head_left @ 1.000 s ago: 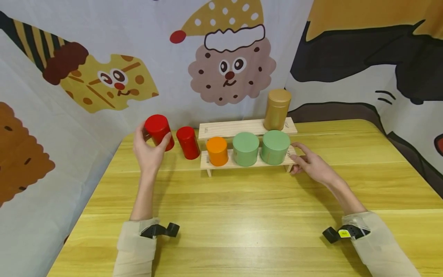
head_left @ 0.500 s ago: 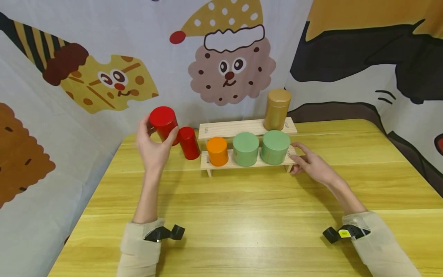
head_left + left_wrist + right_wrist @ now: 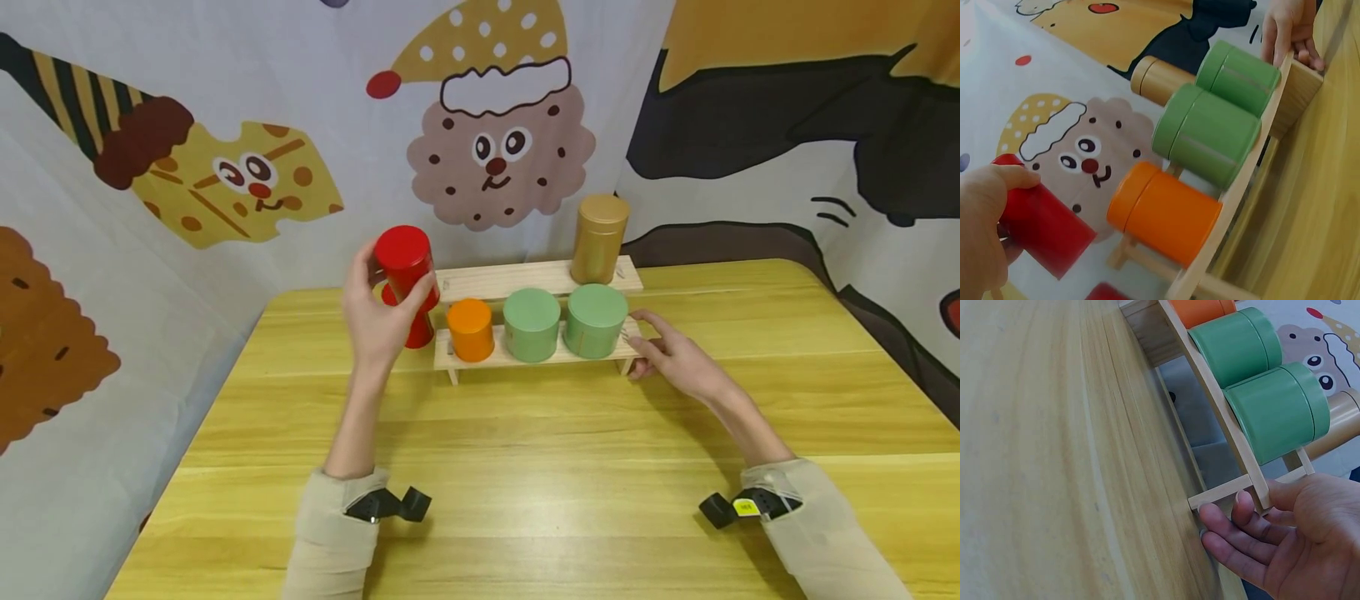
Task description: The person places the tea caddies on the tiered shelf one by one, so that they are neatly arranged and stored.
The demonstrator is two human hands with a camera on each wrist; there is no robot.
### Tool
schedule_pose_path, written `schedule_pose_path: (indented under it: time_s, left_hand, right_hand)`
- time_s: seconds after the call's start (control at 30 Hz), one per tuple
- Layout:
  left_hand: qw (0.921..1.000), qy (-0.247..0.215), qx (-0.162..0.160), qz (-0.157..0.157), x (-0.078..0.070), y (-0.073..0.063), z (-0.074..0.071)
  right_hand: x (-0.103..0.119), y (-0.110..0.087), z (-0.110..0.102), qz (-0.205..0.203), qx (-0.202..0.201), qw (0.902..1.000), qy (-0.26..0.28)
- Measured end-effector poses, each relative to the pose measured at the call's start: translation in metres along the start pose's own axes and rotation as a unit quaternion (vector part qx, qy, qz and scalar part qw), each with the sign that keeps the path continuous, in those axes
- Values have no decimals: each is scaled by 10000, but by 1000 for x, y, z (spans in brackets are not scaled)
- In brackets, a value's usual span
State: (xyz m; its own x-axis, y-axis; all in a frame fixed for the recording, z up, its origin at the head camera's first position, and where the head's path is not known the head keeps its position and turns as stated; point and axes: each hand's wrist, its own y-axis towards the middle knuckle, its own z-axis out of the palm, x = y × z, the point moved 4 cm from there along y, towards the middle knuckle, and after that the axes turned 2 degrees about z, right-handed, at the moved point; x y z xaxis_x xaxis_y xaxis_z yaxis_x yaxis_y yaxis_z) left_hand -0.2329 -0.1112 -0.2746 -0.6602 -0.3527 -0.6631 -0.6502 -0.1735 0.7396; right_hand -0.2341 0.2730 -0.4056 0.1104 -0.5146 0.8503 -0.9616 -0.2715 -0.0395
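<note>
My left hand [image 3: 378, 329] holds a red canister [image 3: 405, 254] in the air by its sides, thumb on the near side. Just below it in the head view, a second red canister [image 3: 420, 332] stands on the table, partly hidden. A two-step wooden rack [image 3: 502, 280] is to their right. At the rack's right end my right hand [image 3: 1310, 544] grips the lower step's edge, thumb at the board and fingers curled at the end. On the lower step stand an orange canister [image 3: 470, 332] and two green canisters [image 3: 532, 327] [image 3: 596, 322].
A gold canister [image 3: 600, 240] stands at the right end of the rack's upper step. The wood-grain table [image 3: 525, 475] extends in front of the rack. Behind it hangs a white cloth [image 3: 300, 50] printed with cartoon figures.
My left hand has carried the red canister up and to the right, from left of the standing red canister to above it beside the rack. The right hand stays at the rack's end.
</note>
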Motion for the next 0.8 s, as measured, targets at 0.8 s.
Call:
schedule_pose_path:
  time_s: [0.8]
  left_hand:
    - [9971, -584, 480, -67, 17, 8, 63]
  right_hand:
    - [1, 0, 0, 24, -4, 10000, -5]
